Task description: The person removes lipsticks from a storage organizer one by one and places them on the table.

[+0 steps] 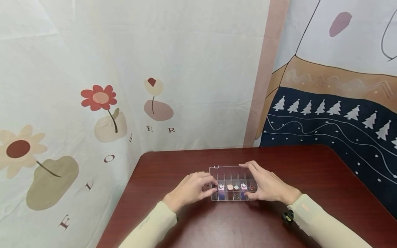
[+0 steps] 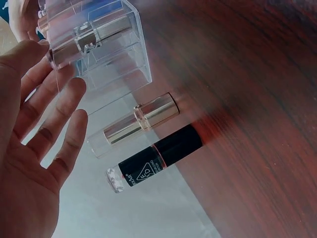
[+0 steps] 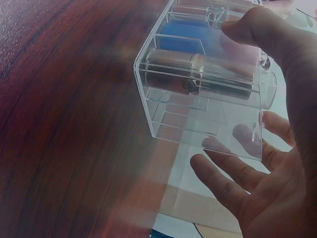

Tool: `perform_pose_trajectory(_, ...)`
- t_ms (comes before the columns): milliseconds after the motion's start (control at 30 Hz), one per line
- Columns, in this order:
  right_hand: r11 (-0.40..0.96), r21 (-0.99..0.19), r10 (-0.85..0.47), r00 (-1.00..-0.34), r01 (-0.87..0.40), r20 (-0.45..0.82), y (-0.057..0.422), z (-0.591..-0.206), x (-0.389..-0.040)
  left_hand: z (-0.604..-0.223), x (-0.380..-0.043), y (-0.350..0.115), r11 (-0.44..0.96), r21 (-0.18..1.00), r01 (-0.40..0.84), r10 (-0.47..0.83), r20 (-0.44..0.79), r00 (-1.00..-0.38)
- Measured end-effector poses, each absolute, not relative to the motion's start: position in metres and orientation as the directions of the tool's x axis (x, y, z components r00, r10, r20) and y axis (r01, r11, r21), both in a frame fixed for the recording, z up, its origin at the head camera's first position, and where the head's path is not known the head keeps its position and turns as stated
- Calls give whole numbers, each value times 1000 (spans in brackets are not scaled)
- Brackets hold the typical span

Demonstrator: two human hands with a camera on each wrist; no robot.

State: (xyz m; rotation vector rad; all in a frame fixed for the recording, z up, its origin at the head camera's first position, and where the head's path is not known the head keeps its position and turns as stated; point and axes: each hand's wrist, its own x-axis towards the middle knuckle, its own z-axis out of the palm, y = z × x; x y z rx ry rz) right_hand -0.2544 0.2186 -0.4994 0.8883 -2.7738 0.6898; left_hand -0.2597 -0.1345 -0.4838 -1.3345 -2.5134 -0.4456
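Note:
A clear divided organizer box (image 1: 233,200) stands on the table with several lipsticks in its front compartments. My left hand (image 1: 193,187) is at its left end, thumb and index finger pinching the top of a lipstick (image 2: 69,52) that stands in the end compartment. Around the box's right end curves my right hand (image 1: 268,184), its thumb (image 3: 242,29) on the front and its other fingers behind, gripping it. In the left wrist view, a gold lipstick (image 2: 156,111) and a black lipstick (image 2: 181,144) stand upright on the table beside the box; the head view does not show them.
The reddish-brown wooden table (image 1: 173,162) ends at a pale fabric hanging (image 1: 198,69) with printed flowers. On the right hangs a dark blue cloth (image 1: 310,120) with white trees. A dark wristband device (image 1: 288,216) sits at the right wrist.

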Motion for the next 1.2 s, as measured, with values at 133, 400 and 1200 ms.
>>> perform_pose_trajectory(133,723,-392,-503,-823,-569,266,220,-501,-254,-484,-260,-133,514,138,847,754,399,-522)
perform_pose_trajectory(400,726,-400,-495,-829,-560,261,221,-502,-253,-482,-259,-133,490,125,863,729,483,-485)
perform_pose_trajectory(1200,719,-391,-511,-819,-574,262,217,-500,-252,-470,-258,-143,446,104,889,626,673,-393)
